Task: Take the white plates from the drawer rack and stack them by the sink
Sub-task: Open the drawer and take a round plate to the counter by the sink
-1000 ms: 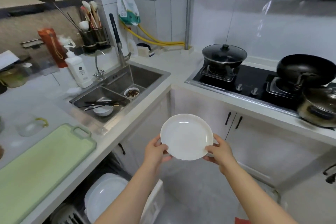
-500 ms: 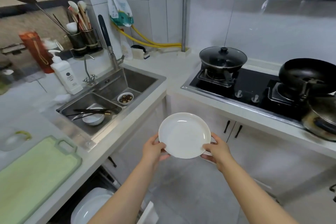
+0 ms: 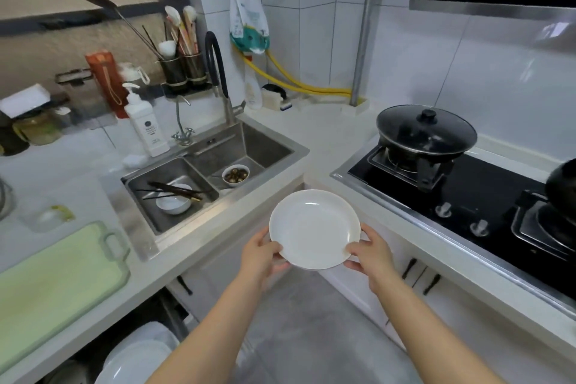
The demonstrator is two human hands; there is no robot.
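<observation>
From the head view, the white plate (image 3: 314,229) hung level in mid-air before the corner of the desk (image 3: 324,140), the left hand (image 3: 263,254) and right hand (image 3: 369,254) each curled round opposite rims. The sink (image 3: 215,171) lay ahead and leftward, nearer the left hand; more plates showed in the drawer rack (image 3: 137,355) below.

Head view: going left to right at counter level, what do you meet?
Green cutting board → white bowl with chopsticks in the sink → small bowl of dark food → white plate held in both hands → lidded black pan on the stove.
</observation>
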